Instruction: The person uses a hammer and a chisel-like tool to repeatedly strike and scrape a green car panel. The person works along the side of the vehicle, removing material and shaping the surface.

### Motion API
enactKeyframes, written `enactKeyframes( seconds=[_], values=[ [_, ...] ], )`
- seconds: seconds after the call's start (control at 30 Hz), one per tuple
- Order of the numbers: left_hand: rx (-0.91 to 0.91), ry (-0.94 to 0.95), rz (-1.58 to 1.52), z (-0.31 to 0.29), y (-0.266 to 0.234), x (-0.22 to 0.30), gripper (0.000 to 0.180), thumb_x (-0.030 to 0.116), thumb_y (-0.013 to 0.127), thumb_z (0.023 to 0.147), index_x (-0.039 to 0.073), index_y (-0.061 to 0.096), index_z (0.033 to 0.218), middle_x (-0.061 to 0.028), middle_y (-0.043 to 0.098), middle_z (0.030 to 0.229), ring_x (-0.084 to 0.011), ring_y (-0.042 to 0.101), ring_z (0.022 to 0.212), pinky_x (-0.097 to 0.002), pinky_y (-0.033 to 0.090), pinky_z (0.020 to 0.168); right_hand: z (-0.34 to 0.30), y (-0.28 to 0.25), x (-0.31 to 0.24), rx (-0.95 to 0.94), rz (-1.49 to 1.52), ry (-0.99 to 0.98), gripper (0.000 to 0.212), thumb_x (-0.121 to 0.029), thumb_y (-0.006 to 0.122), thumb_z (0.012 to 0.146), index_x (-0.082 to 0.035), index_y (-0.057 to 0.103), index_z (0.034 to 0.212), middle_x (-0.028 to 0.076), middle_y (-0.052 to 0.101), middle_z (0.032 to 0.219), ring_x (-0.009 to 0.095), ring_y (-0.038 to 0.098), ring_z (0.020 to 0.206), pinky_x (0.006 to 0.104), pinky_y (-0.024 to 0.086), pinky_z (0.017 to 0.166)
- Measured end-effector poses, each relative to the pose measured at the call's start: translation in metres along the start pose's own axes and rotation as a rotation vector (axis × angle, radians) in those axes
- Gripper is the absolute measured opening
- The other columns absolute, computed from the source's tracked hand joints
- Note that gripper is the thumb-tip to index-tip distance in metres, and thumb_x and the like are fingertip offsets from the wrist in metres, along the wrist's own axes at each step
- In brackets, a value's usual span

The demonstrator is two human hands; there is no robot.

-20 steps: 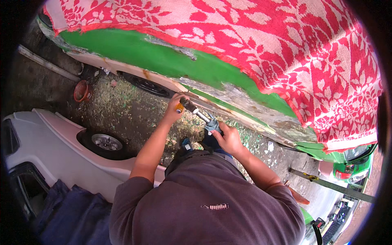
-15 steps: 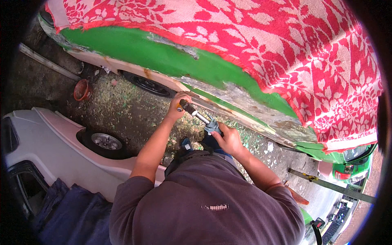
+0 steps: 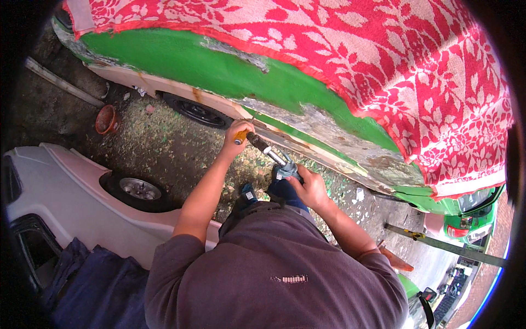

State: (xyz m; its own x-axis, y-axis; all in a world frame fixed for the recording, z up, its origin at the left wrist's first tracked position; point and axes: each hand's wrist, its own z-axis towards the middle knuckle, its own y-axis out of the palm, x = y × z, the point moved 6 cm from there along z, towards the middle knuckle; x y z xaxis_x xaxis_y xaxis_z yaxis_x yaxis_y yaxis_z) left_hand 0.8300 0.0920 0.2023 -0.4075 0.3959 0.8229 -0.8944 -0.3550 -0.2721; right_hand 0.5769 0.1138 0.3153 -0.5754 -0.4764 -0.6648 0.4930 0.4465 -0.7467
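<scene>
My left hand (image 3: 238,136) is wrapped round a yellow-orange handle (image 3: 240,136), like that of a screwdriver; a thin dark tip shows above the fingers. Beside it is the dark end of a bottle-jack-shaped tool (image 3: 275,157) with a bright chrome shaft and a blue-grey body. My right hand (image 3: 311,188) grips this tool by its blue-grey body, thumb across it. The tool lies aslant between the hands, its dark end next to my left fingers; whether they touch it, I cannot tell. Just beyond is the lower side of a green car (image 3: 181,60), with bare, worn patches.
A red and pink leaf-patterned cloth (image 3: 383,60) covers the green car's top. Behind me at left stands a pale car (image 3: 82,181) with dark blue fabric (image 3: 104,285) over it. A reddish-brown pot (image 3: 107,119) and scattered chips lie on the ground. A metal bar (image 3: 438,245) runs at right.
My left hand has turned slightly, so more of the yellow-orange handle and its thin tip show. The tool in my right hand has shifted a little, staying aslant.
</scene>
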Motion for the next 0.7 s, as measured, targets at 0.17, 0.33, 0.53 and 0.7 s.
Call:
enactKeyframes(
  seconds=[0.17, 0.33, 0.53, 0.7],
  values=[
    [-0.09, -0.117, -0.173, -0.009, 0.026, -0.026, 0.02, -0.012, 0.057, 0.066, 0.004, 0.051, 0.076, -0.008, 0.065, 0.083, -0.029, 0.062, 0.087, -0.038, 0.045, 0.085, -0.004, 0.0, -0.001, -0.017, 0.002, 0.036, 0.034, -0.026, 0.069, 0.088, -0.002, 0.06, 0.111, 0.022, 0.065, 0.076, 0.041, 0.065, 0.07, 0.046, 0.05, 0.06],
    [0.007, -0.034, -0.028, -0.005, 0.015, -0.017, 0.019, -0.011, 0.057, 0.068, 0.004, 0.047, 0.075, -0.0082, 0.065, 0.083, -0.0281, 0.062, 0.085, -0.0367, 0.044, 0.085, -0.008, -0.001, 0.006, 0.021, -0.001, 0.061, 0.031, -0.028, 0.068, 0.089, -0.001, 0.06, 0.103, 0.022, 0.063, 0.073, 0.042, 0.063, 0.067, 0.0463, 0.048, 0.058],
    [0.174, -0.102, 0.117, -0.006, -0.01, -0.021, 0.022, -0.013, 0.057, 0.069, 0.005, 0.045, 0.074, -0.0073, 0.064, 0.082, -0.0261, 0.06, 0.081, -0.0345, 0.043, 0.082, -0.008, -0.006, 0.002, 0.004, -0.012, 0.077, 0.032, -0.029, 0.067, 0.09, -0.002, 0.061, 0.106, 0.022, 0.064, 0.075, 0.042, 0.064, 0.069, 0.047, 0.049, 0.06],
    [0.099, -0.019, 0.07, 0.001, -0.009, -0.005, 0.022, -0.012, 0.058, 0.069, 0.005, 0.045, 0.073, -0.0063, 0.064, 0.081, -0.0251, 0.06, 0.079, -0.0338, 0.043, 0.081, -0.006, -0.007, 0.001, 0.006, 0.017, 0.063, 0.03, -0.029, 0.067, 0.09, -0.002, 0.061, 0.103, 0.022, 0.063, 0.075, 0.042, 0.064, 0.07, 0.047, 0.048, 0.06]
  ],
)
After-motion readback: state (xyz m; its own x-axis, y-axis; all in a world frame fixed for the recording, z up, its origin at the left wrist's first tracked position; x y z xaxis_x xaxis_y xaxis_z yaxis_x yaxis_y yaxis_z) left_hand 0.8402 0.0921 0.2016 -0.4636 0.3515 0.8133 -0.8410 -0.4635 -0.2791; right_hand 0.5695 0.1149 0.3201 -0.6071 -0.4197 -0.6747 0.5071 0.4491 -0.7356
